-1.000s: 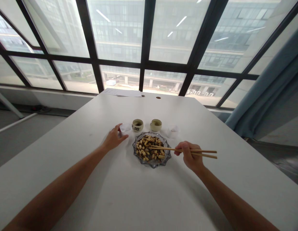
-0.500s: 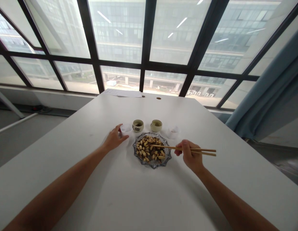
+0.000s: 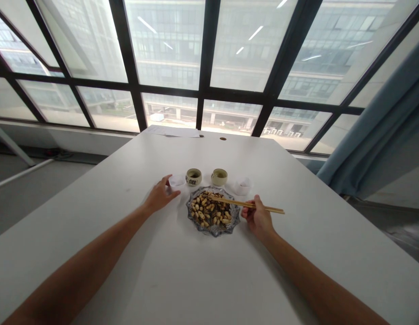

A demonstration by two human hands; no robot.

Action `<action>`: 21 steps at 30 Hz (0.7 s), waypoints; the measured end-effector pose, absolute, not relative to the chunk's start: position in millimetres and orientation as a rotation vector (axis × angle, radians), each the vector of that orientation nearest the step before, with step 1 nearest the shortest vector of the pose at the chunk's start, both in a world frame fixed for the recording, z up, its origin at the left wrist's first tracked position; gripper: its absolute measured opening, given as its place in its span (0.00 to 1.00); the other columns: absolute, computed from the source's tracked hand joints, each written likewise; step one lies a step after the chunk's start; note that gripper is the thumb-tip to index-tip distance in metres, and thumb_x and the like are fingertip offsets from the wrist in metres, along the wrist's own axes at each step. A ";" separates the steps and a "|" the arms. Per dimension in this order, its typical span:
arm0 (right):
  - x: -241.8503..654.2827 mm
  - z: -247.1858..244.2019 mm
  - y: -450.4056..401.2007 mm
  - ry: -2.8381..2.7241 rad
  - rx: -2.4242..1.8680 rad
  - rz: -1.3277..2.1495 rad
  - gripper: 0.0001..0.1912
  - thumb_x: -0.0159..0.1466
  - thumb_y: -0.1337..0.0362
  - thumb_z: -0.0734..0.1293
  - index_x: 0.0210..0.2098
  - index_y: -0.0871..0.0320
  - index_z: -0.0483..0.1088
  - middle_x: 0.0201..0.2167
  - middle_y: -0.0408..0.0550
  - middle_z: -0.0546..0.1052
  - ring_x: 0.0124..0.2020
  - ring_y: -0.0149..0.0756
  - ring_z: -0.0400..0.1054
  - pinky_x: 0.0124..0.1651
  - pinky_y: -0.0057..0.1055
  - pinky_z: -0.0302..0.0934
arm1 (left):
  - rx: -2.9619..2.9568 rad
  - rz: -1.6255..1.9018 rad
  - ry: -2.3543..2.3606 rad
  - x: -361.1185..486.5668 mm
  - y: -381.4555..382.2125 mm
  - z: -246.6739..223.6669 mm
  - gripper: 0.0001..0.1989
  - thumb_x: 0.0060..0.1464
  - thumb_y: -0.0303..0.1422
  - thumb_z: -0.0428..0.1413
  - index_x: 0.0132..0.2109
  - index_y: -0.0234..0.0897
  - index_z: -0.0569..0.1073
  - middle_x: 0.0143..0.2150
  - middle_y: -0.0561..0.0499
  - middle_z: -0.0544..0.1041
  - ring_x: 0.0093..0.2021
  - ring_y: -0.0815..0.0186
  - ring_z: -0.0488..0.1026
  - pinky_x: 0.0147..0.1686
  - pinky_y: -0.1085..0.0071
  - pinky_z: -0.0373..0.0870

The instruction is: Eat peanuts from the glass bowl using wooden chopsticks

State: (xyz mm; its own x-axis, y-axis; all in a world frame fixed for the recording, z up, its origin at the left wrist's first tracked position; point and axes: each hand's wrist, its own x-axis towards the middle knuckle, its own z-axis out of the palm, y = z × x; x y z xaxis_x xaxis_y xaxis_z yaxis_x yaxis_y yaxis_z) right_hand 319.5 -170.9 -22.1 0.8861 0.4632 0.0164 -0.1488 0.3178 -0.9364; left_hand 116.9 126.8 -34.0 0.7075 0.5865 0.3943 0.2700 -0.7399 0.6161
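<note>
My right hand [image 3: 259, 218] is closed round a pair of wooden chopsticks [image 3: 230, 201], whose tips reach into the far part of a scalloped glass bowl [image 3: 214, 231]. Peanuts in their shells and dark seeds [image 3: 209, 210] fill the bowl. At the left, my left hand [image 3: 161, 195] grips the side of a small white cup [image 3: 177, 182] that stands on the table, thumb in front and fingers behind. Whether the chopstick tips pinch anything is too small to tell.
Behind the bowl stand a green teacup with dark writing [image 3: 193, 177] and a second green teacup [image 3: 219, 177]. Another white cup [image 3: 242, 186], holding something pale, is at their right. Papers [image 3: 174, 131] lie along the far edge of the white table [image 3: 209, 280], before the windows.
My right hand has shifted left with the chopsticks, and their tips have moved slightly left and farther back in the bowl. My left hand stays on the white cup.
</note>
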 end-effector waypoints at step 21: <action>294.8 -24.9 -185.6 -0.958 -1.414 -0.207 0.22 0.71 0.50 0.56 0.30 0.56 0.72 0.19 0.44 0.75 0.21 0.35 0.70 0.28 0.32 0.65 | 2.407 1.038 0.791 117.1 130.5 -30.3 0.29 0.46 0.36 0.64 0.56 0.37 0.67 0.51 0.42 0.75 0.53 0.53 0.71 0.54 0.57 0.68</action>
State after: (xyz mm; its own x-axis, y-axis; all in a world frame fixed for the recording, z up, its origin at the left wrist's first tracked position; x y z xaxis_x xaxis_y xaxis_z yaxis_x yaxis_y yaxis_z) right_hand 294.8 -185.6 -24.9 0.6273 0.4064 0.6644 0.6447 0.2075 -0.7357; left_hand 117.1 130.5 -30.3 0.5638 0.6364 0.5265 0.3384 -0.7595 0.5555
